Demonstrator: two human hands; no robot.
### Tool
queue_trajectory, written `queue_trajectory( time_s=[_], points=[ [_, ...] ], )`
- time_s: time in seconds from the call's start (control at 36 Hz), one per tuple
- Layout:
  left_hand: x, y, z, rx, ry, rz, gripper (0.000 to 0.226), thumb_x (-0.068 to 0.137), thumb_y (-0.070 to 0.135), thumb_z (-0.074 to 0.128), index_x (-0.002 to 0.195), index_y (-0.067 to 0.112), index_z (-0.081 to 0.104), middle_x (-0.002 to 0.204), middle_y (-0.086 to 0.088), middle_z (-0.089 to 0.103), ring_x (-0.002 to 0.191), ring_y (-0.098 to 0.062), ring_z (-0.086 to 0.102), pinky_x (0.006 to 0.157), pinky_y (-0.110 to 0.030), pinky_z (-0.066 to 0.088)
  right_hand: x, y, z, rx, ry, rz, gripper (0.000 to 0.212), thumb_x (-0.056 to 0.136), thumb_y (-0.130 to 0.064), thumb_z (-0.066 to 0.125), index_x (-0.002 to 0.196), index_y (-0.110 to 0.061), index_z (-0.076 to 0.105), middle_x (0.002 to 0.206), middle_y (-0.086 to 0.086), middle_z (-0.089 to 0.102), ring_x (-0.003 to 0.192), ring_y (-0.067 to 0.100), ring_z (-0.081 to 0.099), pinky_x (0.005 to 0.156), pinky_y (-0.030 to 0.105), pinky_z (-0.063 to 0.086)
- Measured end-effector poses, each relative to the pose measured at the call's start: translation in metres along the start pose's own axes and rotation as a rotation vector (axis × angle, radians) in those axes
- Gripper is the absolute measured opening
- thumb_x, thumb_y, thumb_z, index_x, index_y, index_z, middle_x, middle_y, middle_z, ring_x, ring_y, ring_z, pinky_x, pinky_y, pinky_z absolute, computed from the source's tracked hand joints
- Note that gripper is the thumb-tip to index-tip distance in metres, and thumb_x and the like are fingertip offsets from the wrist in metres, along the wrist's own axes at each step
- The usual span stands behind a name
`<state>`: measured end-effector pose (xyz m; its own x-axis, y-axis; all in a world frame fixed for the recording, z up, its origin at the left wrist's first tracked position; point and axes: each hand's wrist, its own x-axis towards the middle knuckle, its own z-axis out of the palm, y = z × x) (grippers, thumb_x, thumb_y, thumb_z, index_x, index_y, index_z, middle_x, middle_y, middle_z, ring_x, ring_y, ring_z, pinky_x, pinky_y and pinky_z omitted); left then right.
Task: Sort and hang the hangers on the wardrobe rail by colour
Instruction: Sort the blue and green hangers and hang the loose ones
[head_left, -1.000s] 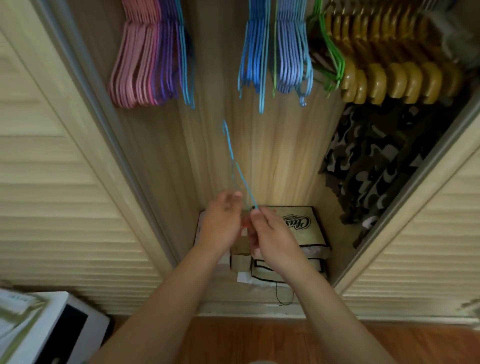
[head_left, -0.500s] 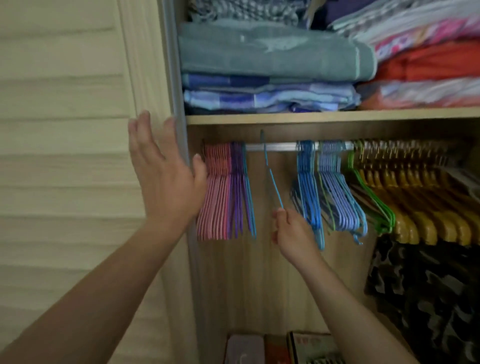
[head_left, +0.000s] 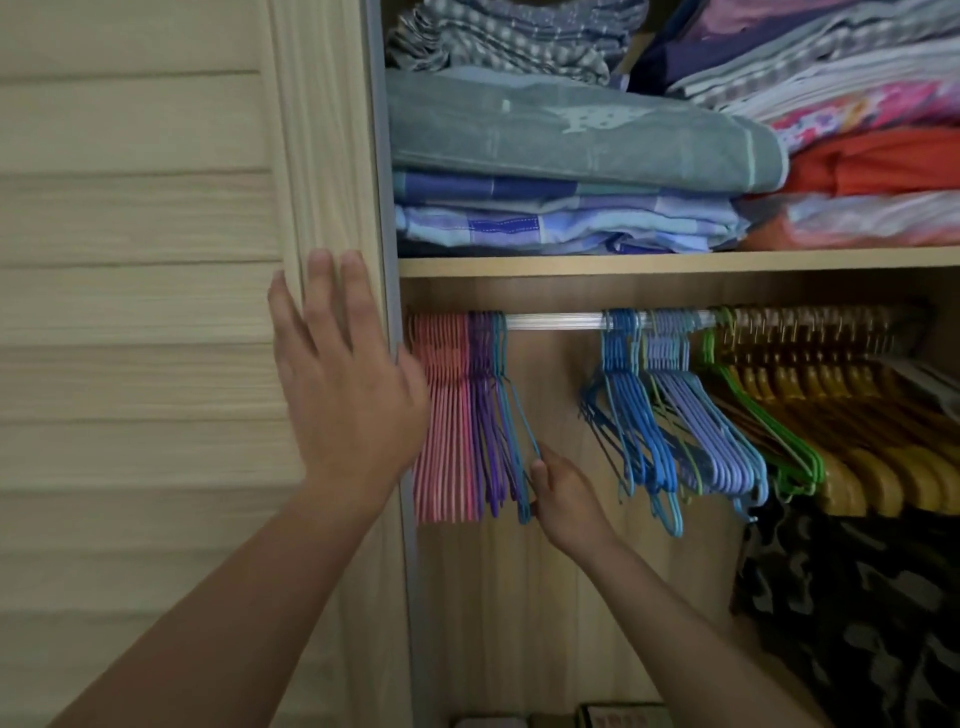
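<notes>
Fingers (head_left: 537, 470) pinch teal hanger (head_left: 519, 415) beside purple hangers (head_left: 483, 415).

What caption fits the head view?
Right hand pinches a teal hanger beside purple hangers on the rail.

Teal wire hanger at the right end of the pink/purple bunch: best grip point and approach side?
Take the thin teal wire hanger low on its sloping arm, where the right hand pinches it. Come from the right: the bare stretch of the metal rail leaves open space there, while the purple hangers crowd its left. The hook end sits tight among the others on the rail, so a grip there looks awkward.
</notes>
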<state>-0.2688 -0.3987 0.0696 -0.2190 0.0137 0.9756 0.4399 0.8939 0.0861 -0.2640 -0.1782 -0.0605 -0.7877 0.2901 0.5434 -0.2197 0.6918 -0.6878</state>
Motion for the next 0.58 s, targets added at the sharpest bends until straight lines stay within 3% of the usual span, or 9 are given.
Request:
queue_trajectory(
  time_s=[0.08,0.17,0.25,0.33,0.42,0.5,0.58],
  points=[
    [-0.001,0.001,0.0,0.005,0.004,-0.007,0.079,0.095,0.029,0.048,0.161,0.002,0.014,0.166,-0.024,0.018,0.153,-0.049,0.014,0.128,-0.051,0.005,0.004,0.009,0.009,-0.094,-0.037,0.035,0.034,0.109,-0.04,0.028,0.118,-0.026,0.058,0.093,0.003,0.063,0.081,0.016,0.06,0.064,0.03,0.041],
    [-0.008,0.003,0.0,0.003,0.033,-0.024,0.078,0.094,0.026,0.049,0.161,0.002,0.016,0.164,-0.024,0.022,0.151,-0.052,0.016,0.126,-0.052,0.008,-0.003,0.0,0.007,-0.198,-0.078,0.045,0.041,0.108,-0.046,0.026,0.124,-0.021,0.054,0.102,0.009,0.061,0.093,0.029,0.059,0.071,0.034,0.041],
    [-0.015,0.008,0.003,0.007,0.046,-0.028,0.078,0.093,0.021,0.053,0.159,-0.002,0.02,0.162,-0.026,0.026,0.149,-0.055,0.018,0.126,-0.055,0.009,-0.014,-0.006,-0.01,-0.327,-0.083,0.006,0.046,0.108,-0.046,0.029,0.121,-0.014,0.059,0.108,0.01,0.059,0.098,0.031,0.059,0.079,0.039,0.047],
    [-0.016,0.011,0.004,0.006,0.051,-0.049,0.076,0.094,0.021,0.052,0.159,-0.001,0.019,0.163,-0.025,0.025,0.15,-0.054,0.016,0.126,-0.055,0.007,-0.027,-0.002,-0.033,-0.555,0.035,-0.174,0.028,0.103,-0.033,0.047,0.097,-0.015,0.067,0.095,0.004,0.059,0.088,0.027,0.059,0.072,0.036,0.047],
    [-0.016,0.012,0.006,-0.013,0.065,-0.068,0.077,0.093,0.02,0.053,0.159,-0.001,0.02,0.163,-0.024,0.025,0.15,-0.055,0.015,0.125,-0.056,0.009,-0.035,0.007,-0.054,-0.866,0.158,-0.323,0.005,0.086,-0.016,0.068,0.09,-0.014,0.07,0.098,0.006,0.06,0.098,0.03,0.051,0.087,0.042,0.045],
    [-0.018,0.013,0.006,-0.043,0.078,-0.079,0.078,0.09,0.018,0.054,0.159,0.0,0.021,0.162,-0.025,0.027,0.149,-0.056,0.017,0.125,-0.058,0.012,-0.038,0.016,-0.074,-1.054,0.156,-0.318,0.022,0.076,-0.011,0.073,0.097,-0.009,0.068,0.123,0.019,0.057,0.126,0.045,0.045,0.115,0.056,0.028],
    [-0.019,0.013,0.007,-0.066,0.098,-0.069,0.076,0.091,0.019,0.053,0.158,-0.001,0.023,0.16,-0.027,0.028,0.148,-0.057,0.018,0.124,-0.059,0.013,-0.033,0.017,-0.089,-1.233,0.044,-0.257,0.04,0.075,-0.012,0.075,0.113,-0.005,0.065,0.135,0.026,0.051,0.135,0.048,0.037,0.121,0.062,0.012]
  ],
)
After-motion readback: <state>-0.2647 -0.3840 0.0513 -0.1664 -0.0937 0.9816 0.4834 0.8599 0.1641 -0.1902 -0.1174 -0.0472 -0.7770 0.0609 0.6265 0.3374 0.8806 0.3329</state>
